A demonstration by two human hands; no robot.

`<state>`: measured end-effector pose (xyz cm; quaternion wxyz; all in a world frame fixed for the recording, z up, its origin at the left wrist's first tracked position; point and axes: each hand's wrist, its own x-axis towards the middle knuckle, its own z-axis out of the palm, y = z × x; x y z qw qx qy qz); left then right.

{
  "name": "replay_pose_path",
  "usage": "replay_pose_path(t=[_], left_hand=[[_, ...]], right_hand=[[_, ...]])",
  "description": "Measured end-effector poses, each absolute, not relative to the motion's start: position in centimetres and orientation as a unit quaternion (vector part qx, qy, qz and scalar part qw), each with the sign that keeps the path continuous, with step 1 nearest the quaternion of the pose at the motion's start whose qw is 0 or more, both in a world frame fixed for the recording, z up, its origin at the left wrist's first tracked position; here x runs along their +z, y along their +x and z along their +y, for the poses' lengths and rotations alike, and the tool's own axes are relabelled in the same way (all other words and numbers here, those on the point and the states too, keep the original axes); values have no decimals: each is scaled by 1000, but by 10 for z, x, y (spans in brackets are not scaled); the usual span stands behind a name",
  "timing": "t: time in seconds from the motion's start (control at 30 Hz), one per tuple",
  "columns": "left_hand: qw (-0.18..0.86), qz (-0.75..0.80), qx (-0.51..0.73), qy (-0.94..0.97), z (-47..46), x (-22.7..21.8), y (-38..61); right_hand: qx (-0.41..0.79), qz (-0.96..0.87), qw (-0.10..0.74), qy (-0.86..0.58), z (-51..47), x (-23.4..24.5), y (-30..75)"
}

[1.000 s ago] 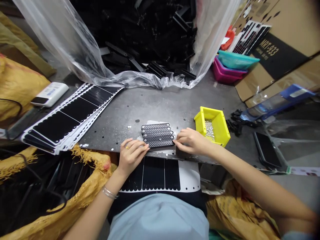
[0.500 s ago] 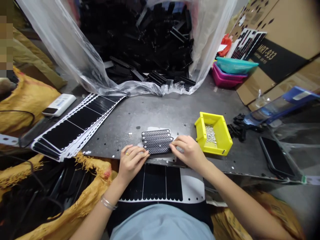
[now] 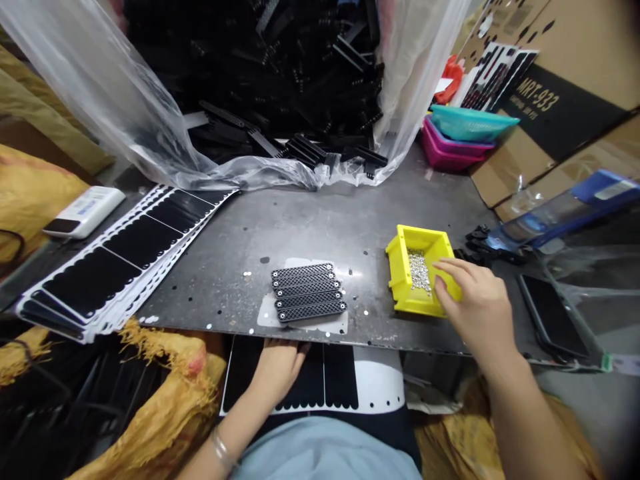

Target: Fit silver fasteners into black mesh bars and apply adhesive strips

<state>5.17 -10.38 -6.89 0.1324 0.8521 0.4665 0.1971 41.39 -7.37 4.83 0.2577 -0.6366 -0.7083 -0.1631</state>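
Several black perforated strips [image 3: 306, 292] lie side by side on a white patch near the front edge of the grey metal table [image 3: 320, 220]. My right hand [image 3: 475, 308] rests against the yellow bin [image 3: 400, 267] of small silver pieces [image 3: 418, 268], fingers stretched out toward them and holding nothing I can see. Below the table edge, my left hand [image 3: 277, 371] lies on a white sheet of black stickers [image 3: 345, 380] on my lap; its fingertips are tucked under the table edge and hidden.
A clear bag of black plastic combs [image 3: 280, 87] fills the back. Sticker sheets [image 3: 115, 253] stack at left, beside a white device [image 3: 83, 211]. Pink and teal baskets [image 3: 457, 137], cardboard boxes [image 3: 565, 80] and a phone [image 3: 553, 313] are at right. Yellow sacks [image 3: 165, 393] flank my lap.
Both hands left the black strips. My right hand moved right to the yellow bin; my left hand dropped below the table edge onto the sticker sheet.
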Motion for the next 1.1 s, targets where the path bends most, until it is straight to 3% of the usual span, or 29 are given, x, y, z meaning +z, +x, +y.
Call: replay_pose_path(t=[0.07,0.13,0.2,0.3,0.47,0.67,0.77,0.97,1.1], left_hand=[[147,453,195,858,-103,-63,50],[172,430,191,865,-110,-42,42],[219,396,182,873,-122,-15,31],[247,387,172,872,-136,18,22],[242,404,227,852,-126,31,48],[294,400,270,825,-100,25,93],[274,411,274,825,-97,20,102],[190,410,317,834,-94,2,114],[78,422,354,831,-85,-12,116]], right_hand=[[-121,-736,285,-601,-87,47,397],[8,-794,300,-528,-106,46,366],[152,-851,230,-447,-125,42,337],[256,-856,189,-407,-145,36,320],[234,-814,295,-442,-144,33,328],[11,-792,350,-500,-134,21,309],[-31,-791,361,-493,-134,9,301],[80,-799,406,-436,-140,-4,319],[294,-738,404,-453,-160,6,351]])
